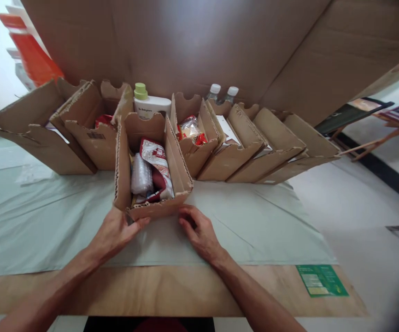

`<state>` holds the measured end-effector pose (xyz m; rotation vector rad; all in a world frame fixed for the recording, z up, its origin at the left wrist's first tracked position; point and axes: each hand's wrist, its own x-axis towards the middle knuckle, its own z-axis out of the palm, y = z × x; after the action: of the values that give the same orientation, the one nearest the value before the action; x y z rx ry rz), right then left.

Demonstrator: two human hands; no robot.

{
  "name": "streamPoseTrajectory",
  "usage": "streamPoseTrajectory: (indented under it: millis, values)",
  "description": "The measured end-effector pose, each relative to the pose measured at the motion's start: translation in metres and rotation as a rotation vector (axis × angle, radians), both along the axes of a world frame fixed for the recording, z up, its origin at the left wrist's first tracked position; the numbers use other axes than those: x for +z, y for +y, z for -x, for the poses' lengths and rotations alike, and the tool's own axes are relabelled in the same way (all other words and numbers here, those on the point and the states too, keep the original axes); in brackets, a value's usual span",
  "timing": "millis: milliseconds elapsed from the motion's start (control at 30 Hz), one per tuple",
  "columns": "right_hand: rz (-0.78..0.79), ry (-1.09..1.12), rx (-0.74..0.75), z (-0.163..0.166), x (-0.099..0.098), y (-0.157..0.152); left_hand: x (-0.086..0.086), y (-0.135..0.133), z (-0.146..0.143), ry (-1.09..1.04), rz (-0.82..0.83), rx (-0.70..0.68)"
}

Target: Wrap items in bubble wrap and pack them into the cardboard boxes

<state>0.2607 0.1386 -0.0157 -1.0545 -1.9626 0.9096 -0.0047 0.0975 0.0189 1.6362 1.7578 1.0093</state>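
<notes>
An open-topped cardboard box (180, 177) stands pulled forward of a row of similar boxes. Inside it lie a red and white printed packet (157, 159) and a bubble-wrapped item (140, 175); what sits beneath them is mostly hidden. My left hand (116, 230) grips the box's front left corner, thumb along the front wall. At the front right corner, my right hand (197, 230) has its fingers curled against the box, with the fingertips partly hidden.
Other cardboard boxes (92, 145) flank it, one holding red and gold packets (190, 131). Behind stand a white bottle with a green cap (151, 105) and two clear bottles (214, 92). A green leaflet (322, 280) lies at the table's front right. Tall cardboard (199, 41) backs the row.
</notes>
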Motion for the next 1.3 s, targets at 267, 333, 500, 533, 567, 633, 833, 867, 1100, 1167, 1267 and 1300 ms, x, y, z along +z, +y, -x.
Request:
streamPoseTrajectory:
  millis: [267,333,500,533,567,633,833,867,1100,1167,1267,1300]
  values:
    - [-0.083,-0.069,0.072,-0.002,-0.004,-0.003,-0.002,0.005,-0.002,-0.01,-0.095,0.117]
    - [-0.12,-0.092,0.073,-0.001,-0.006,-0.002,-0.001,0.014,0.001,-0.019,-0.101,0.11]
    - [-0.143,-0.083,0.08,0.0,-0.008,-0.001,0.005,0.067,0.024,0.161,0.037,0.218]
    - [-0.141,-0.082,0.075,-0.001,-0.007,-0.001,0.005,0.078,0.027,0.207,0.066,0.252]
    - [-0.141,-0.083,0.068,-0.002,-0.007,-0.001,0.005,0.087,0.03,0.239,0.084,0.278]
    - [-0.143,-0.085,0.062,-0.004,-0.005,-0.002,0.002,0.096,0.03,0.264,0.088,0.275]
    - [-0.135,-0.104,0.09,-0.01,-0.002,-0.001,-0.014,0.054,0.014,0.264,0.002,0.06]
    - [-0.139,-0.106,0.093,-0.011,-0.002,0.0,-0.019,0.04,0.011,0.261,-0.021,0.024]
    - [-0.098,-0.131,0.058,0.002,0.008,0.002,-0.049,-0.064,-0.016,0.346,-0.344,-0.161]
    - [-0.074,-0.143,0.084,0.016,0.027,0.004,-0.049,-0.081,-0.021,0.328,-0.413,-0.185]
    - [-0.139,-0.162,0.137,0.057,0.073,0.018,-0.045,-0.088,-0.021,0.203,-0.44,-0.196]
    - [-0.184,-0.178,0.147,0.075,0.091,0.026,-0.043,-0.087,-0.02,0.159,-0.437,-0.194]
